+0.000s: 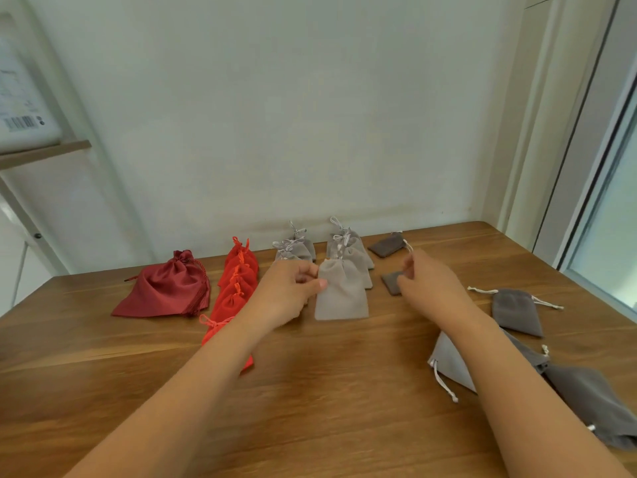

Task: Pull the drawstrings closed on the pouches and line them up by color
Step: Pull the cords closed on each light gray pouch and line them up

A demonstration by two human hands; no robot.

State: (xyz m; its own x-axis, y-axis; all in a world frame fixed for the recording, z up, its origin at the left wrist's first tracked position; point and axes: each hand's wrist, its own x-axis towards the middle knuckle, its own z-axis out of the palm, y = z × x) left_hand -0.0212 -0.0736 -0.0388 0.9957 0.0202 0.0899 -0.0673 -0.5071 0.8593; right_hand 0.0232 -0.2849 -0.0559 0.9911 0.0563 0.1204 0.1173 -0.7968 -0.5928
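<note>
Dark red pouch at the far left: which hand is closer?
Left. The left hand, pinching a light grey pouch, sits right of the dark red pouch, past the red row; the right hand is farther right, by the dark grey pouches.

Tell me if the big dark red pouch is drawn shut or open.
Shut: the dark red pouch has its neck bunched tight.

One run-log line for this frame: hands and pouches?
left hand: pinches light grey pouch | right hand: pinches white drawstring | loose grey pouches at right
</note>
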